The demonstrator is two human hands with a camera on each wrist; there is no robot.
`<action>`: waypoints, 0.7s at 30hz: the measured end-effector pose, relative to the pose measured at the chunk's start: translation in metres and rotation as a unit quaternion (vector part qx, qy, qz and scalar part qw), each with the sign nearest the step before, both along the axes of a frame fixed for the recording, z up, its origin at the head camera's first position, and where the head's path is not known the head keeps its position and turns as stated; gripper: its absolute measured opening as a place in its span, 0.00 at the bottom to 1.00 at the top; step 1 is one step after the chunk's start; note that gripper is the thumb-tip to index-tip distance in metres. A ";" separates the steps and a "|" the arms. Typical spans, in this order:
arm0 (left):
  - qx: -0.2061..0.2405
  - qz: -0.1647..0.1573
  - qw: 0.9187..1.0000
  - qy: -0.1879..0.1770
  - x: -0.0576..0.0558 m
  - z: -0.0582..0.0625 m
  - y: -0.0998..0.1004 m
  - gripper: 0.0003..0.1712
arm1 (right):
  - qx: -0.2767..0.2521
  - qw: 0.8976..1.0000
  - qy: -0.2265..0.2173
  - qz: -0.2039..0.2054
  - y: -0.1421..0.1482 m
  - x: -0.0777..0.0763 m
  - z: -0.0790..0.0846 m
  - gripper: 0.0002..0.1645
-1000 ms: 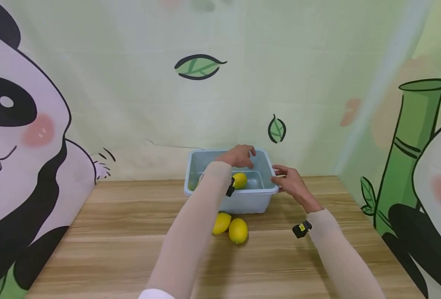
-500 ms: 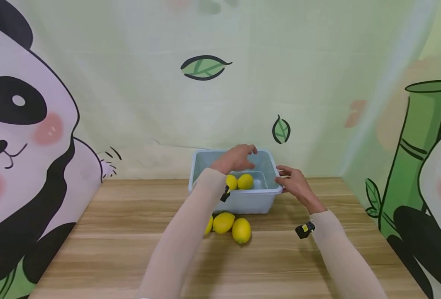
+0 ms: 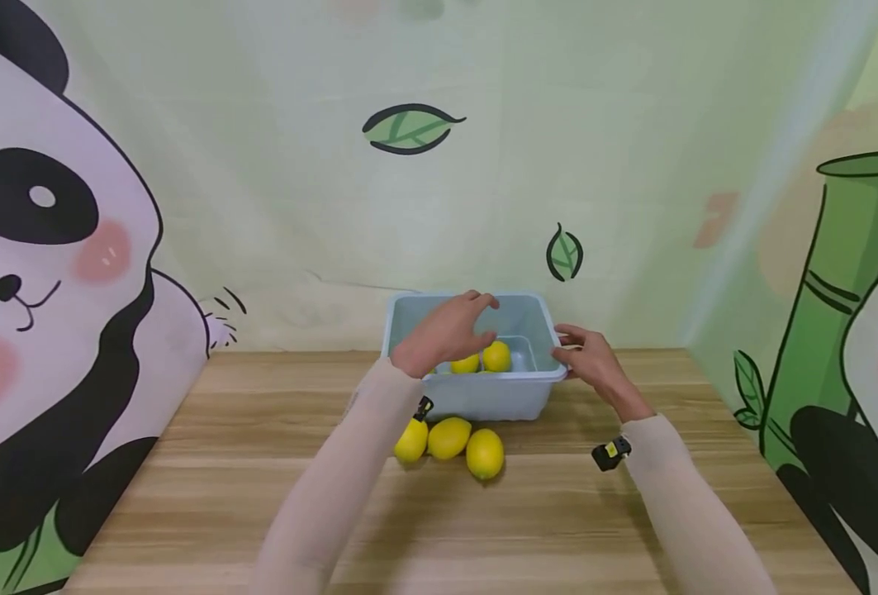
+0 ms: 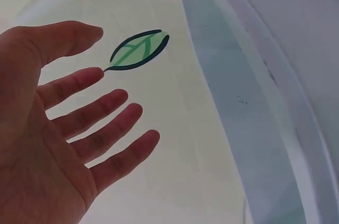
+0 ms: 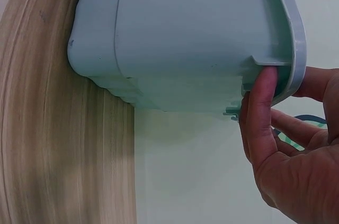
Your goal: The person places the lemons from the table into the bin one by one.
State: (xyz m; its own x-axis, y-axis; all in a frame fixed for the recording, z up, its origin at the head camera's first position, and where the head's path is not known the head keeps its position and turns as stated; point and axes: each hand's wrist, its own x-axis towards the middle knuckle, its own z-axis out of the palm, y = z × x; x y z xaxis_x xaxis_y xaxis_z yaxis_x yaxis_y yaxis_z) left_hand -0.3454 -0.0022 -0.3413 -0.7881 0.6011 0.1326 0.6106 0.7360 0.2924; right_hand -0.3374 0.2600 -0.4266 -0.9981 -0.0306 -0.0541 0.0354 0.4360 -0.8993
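A light blue plastic bin (image 3: 498, 398) stands on the table, with yellow lemons (image 3: 496, 356) inside it, partly hidden by the left hand and the front rim. Over the bin's left part is my left hand (image 3: 444, 332), its fingers spread and nothing held, as the left wrist view also shows. My right hand (image 3: 593, 362) grips the bin's right rim; in the right wrist view its fingers (image 5: 262, 113) reach under the rim's edge while the thumb is over the inner side. In front of the bin lie a left lemon (image 3: 411, 444), a middle lemon (image 3: 449, 438) and a right lemon (image 3: 486, 454).
The wooden table (image 3: 572, 529) meets a pale green printed wall cloth (image 3: 290, 207) close behind the bin. Panda drawings (image 3: 22, 273) flank both sides. A small black camera (image 3: 611, 453) sits on the right wrist.
My left hand has drawn back towards the left and nearer to me, uncovering lemons inside the bin and a lemon on the table. The right hand stays at the rim.
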 end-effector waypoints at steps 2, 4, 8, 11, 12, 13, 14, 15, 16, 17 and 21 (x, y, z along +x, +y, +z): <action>0.004 0.000 1.000 0.012 0.006 -0.002 -0.005 0.28 | -0.001 1.000 -0.003 -0.001 0.000 0.001 -0.001 0.35; 0.011 0.000 1.000 0.024 0.011 -0.004 -0.011 0.28 | -0.003 1.000 -0.005 -0.003 -0.001 0.002 -0.001 0.35; 0.029 0.001 0.999 0.042 0.022 -0.007 -0.021 0.29 | -0.006 1.000 -0.004 -0.003 0.000 0.002 -0.001 0.35; 0.034 0.001 0.998 0.057 0.031 -0.008 -0.030 0.28 | -0.008 1.000 -0.007 -0.003 0.000 0.002 -0.001 0.35; 0.035 0.000 0.997 0.063 0.034 -0.009 -0.032 0.28 | -0.007 1.000 -0.009 -0.003 0.000 0.002 -0.002 0.35; 0.038 -0.002 0.997 0.068 0.037 -0.009 -0.035 0.28 | -0.007 1.000 -0.010 -0.004 0.000 0.002 -0.002 0.35; 0.038 -0.003 0.997 0.074 0.040 -0.009 -0.038 0.28 | -0.005 1.000 -0.009 -0.001 0.001 0.002 -0.002 0.35; 0.036 -0.003 0.996 0.081 0.043 -0.010 -0.040 0.28 | -0.005 1.000 -0.010 -0.001 0.000 0.001 -0.002 0.35; 0.037 -0.003 0.995 0.087 0.045 -0.010 -0.043 0.28 | -0.005 1.000 -0.010 -0.001 0.000 0.001 -0.002 0.35; 0.041 -0.003 0.995 0.092 0.048 -0.011 -0.046 0.28 | -0.005 1.000 -0.008 -0.002 0.000 0.001 -0.001 0.35; 0.048 -0.002 0.992 0.118 0.059 -0.016 -0.058 0.27 | -0.004 1.000 -0.003 0.000 -0.002 0.002 0.000 0.35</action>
